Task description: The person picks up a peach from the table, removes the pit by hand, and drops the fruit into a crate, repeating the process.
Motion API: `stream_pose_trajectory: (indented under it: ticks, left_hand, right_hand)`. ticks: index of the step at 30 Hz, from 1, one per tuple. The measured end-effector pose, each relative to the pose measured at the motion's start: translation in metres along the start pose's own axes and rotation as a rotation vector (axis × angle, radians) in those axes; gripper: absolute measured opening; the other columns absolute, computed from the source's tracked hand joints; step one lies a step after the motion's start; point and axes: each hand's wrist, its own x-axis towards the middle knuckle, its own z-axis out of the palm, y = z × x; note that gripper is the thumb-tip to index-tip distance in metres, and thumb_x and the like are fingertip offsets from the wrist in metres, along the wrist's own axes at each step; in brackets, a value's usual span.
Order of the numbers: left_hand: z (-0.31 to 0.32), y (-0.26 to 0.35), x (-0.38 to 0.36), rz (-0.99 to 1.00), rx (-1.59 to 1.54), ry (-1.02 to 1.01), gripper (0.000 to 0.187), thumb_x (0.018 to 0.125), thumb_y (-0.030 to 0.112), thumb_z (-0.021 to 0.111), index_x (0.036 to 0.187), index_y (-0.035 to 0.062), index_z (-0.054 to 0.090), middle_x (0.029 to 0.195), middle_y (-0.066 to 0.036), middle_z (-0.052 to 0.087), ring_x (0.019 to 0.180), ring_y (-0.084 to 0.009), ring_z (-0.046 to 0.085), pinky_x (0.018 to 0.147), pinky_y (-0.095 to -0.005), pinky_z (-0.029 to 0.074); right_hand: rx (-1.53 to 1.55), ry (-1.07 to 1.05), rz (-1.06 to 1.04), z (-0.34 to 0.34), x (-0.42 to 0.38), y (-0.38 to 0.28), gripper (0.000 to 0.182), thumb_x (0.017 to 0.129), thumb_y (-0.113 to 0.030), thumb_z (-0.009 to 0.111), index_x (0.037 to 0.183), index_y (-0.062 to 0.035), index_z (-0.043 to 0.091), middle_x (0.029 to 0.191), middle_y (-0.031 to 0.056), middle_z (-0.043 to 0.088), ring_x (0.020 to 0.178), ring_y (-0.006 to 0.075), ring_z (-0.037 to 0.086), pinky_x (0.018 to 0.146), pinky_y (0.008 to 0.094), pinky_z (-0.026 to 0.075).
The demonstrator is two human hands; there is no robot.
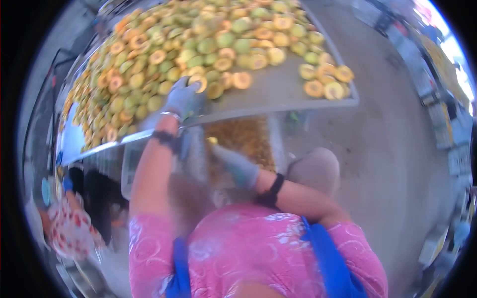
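Note:
My left hand (183, 98), in a pale grey-blue glove, reaches to the near edge of the fruit heap. Its fingers close around a peach half (198, 83) with orange flesh; motion blur softens the fingertips. Lower down, my right hand (237, 164), gloved too, is over a crate of small brown pieces (236, 131), perhaps fruit stones. A small yellow thing (212, 140) shows at its closed fingertips, too blurred to name. Many halved fruits (206, 45), green-yellow outside and orange inside, lie heaped on the metal table (278, 87).
Another group of peach halves (325, 82) lies at the table's right corner. A raised rim (278, 108) runs along the near edge. At the lower left is a person in a red-patterned garment (72, 231). Crates (439, 124) line the right side, beyond the floor (382, 164).

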Motion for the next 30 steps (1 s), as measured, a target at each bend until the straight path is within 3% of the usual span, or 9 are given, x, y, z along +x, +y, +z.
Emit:
stream_pose_trajectory:
  ticks: [4,12,13,18,19,20,23,28,30]
  left_hand:
    - [0.046,0.081,-0.016,0.02,-0.367,-0.225,0.046,0.083,0.024,0.068,0.122,0.0036,0.06,0.095,-0.002,0.064,0.075,-0.0076,0.058,0.063,-0.0217,0.048]
    - [0.168,0.206,-0.002,0.29,-0.174,-0.51,0.057,0.079,0.033,0.071,0.124,0.0016,0.055,0.101,-0.008,0.063,0.083,-0.0143,0.061,0.072,-0.0283,0.05]
    - [0.192,0.223,0.003,0.351,-0.163,-0.512,0.057,0.08,0.03,0.072,0.126,0.0021,0.054,0.099,-0.006,0.063,0.08,-0.0124,0.06,0.069,-0.0257,0.05]
    - [0.247,0.259,0.011,0.351,-0.105,-0.571,0.054,0.082,0.028,0.072,0.124,-0.0015,0.053,0.102,-0.008,0.064,0.081,-0.0129,0.062,0.07,-0.0281,0.052]
    - [0.257,0.256,0.017,0.389,-0.031,-0.577,0.062,0.082,0.034,0.071,0.128,-0.0023,0.052,0.112,-0.014,0.064,0.095,-0.0204,0.065,0.081,-0.0327,0.052]
    - [0.265,0.253,0.019,0.384,-0.033,-0.575,0.062,0.082,0.034,0.071,0.128,-0.0023,0.052,0.112,-0.014,0.064,0.095,-0.0204,0.065,0.081,-0.0327,0.052]
    - [0.268,0.255,0.007,0.461,0.15,-0.46,0.076,0.082,0.047,0.067,0.135,-0.0025,0.047,0.132,-0.023,0.055,0.123,-0.033,0.053,0.102,-0.0371,0.042]
    - [0.266,0.238,0.01,0.554,0.202,-0.283,0.069,0.082,0.053,0.063,0.129,0.003,0.054,0.129,-0.022,0.055,0.122,-0.0353,0.052,0.101,-0.0398,0.042]
    - [0.233,0.233,-0.002,0.488,0.147,-0.31,0.068,0.082,0.052,0.063,0.13,0.0047,0.054,0.129,-0.022,0.055,0.123,-0.0361,0.051,0.103,-0.0402,0.04]
  right_hand:
    - [-0.021,0.039,-0.121,-0.028,0.008,0.007,0.041,0.096,-0.057,0.044,0.095,-0.0171,0.056,0.063,-0.0056,0.049,0.042,0.0067,0.04,0.035,0.0231,0.028]
    - [-0.062,-0.024,-0.263,-0.054,-0.003,0.009,0.04,0.093,-0.059,0.048,0.087,-0.0208,0.055,0.058,-0.0077,0.045,0.04,0.0078,0.036,0.036,0.0253,0.026]
    - [0.096,-0.146,-0.177,-0.068,-0.016,-0.003,0.016,0.094,-0.024,0.06,0.107,-0.0149,0.061,0.09,-0.006,0.06,0.075,0.0071,0.057,0.061,0.021,0.047]
    - [0.07,-0.036,-0.161,-0.056,-0.049,-0.02,0.018,0.094,-0.034,0.061,0.101,-0.0174,0.062,0.084,-0.0068,0.06,0.067,0.0063,0.055,0.049,0.0218,0.044]
    - [0.048,0.047,-0.176,-0.052,-0.047,-0.018,0.03,0.093,-0.046,0.057,0.098,-0.016,0.058,0.074,-0.0045,0.055,0.051,0.0093,0.047,0.04,0.0252,0.037]
    - [0.026,0.13,-0.189,-0.051,-0.045,-0.015,0.043,0.092,-0.057,0.052,0.094,-0.0145,0.055,0.064,-0.0022,0.05,0.036,0.0122,0.039,0.032,0.0286,0.031]
    - [0.118,0.083,-0.179,-0.057,-0.035,-0.008,0.038,0.093,-0.053,0.053,0.093,-0.0151,0.056,0.063,-0.0018,0.051,0.036,0.012,0.041,0.03,0.0279,0.031]
    - [0.064,0.087,-0.276,-0.056,-0.03,-0.004,0.033,0.097,-0.048,0.05,0.093,-0.0157,0.056,0.06,-0.0021,0.051,0.037,0.0103,0.039,0.031,0.0257,0.029]
    - [0.002,0.081,-0.168,-0.042,-0.058,-0.024,0.036,0.096,-0.05,0.051,0.094,-0.0152,0.056,0.061,-0.0022,0.05,0.038,0.0091,0.037,0.032,0.0245,0.028]
